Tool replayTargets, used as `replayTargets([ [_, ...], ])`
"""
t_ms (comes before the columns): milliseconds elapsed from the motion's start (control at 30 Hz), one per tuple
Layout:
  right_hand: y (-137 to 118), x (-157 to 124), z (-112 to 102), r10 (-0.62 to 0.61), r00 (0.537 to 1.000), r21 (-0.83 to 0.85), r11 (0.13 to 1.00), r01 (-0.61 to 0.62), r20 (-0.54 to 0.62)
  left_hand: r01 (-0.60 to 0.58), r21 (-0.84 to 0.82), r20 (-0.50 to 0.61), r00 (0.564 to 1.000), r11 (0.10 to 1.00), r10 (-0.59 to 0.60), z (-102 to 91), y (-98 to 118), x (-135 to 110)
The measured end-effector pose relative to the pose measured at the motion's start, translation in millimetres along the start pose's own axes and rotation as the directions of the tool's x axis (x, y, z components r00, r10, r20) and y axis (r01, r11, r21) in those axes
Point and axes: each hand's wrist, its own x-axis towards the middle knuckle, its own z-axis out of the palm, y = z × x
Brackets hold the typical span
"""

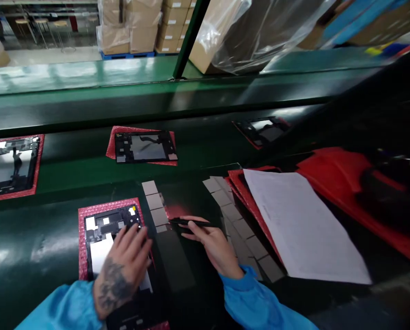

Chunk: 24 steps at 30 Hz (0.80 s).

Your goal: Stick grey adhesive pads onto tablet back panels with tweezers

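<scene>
Close in front of me a black tablet housing [91, 236] rests on pink bubble wrap [83, 256]. My left hand [124, 266] lies over its right side, fingers stretched out and holding nothing; whether they touch the housing I cannot tell. Black tweezers [194, 222] are pinched in my right hand [213, 243]. Their tip points left, at the lower end of a strip of grey square stickers [156, 206] on the dark green surface. More sheets of grey stickers [241, 229] lie beyond my right hand, partly covered by it.
Further housings on pink wrap lie at the far left [14, 165], back middle [144, 146] and back right [263, 128]. A white sheet [304, 224] covers red bubble bags [256, 206] at the right. Wrapped cartons [129, 27] stand behind the green ledge [70, 73].
</scene>
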Motion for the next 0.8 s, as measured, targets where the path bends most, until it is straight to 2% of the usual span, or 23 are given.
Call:
replayTargets([
  [100, 5, 2, 3, -0.049, 0.996, -0.012, 0.999, 0.049, -0.081, -0.076, 0.021, 0.234, 0.970, 0.997, 0.069, 33.6, 14, 32],
  [167, 10, 1, 6, -0.088, 0.985, -0.016, 0.996, 0.087, -0.148, -0.050, 0.013, 0.335, 0.941, 0.999, 0.043, 44.7, 16, 38],
  [233, 14, 0, 8, -0.125, 0.978, -0.037, 0.992, 0.120, -0.167, -0.010, 0.004, 0.379, 0.925, 1.000, 0.007, 47.3, 15, 35],
  [467, 19, -3, 11, -0.143, 0.976, -0.127, 0.984, 0.123, -0.163, 0.031, -0.061, 0.390, 0.921, 0.998, -0.005, 43.4, 17, 31],
  [800, 15, -1, 12, -0.099, 0.978, -0.033, 0.995, 0.095, -0.182, 0.048, -0.083, 0.362, 0.932, 0.995, -0.015, 46.5, 18, 31],
])
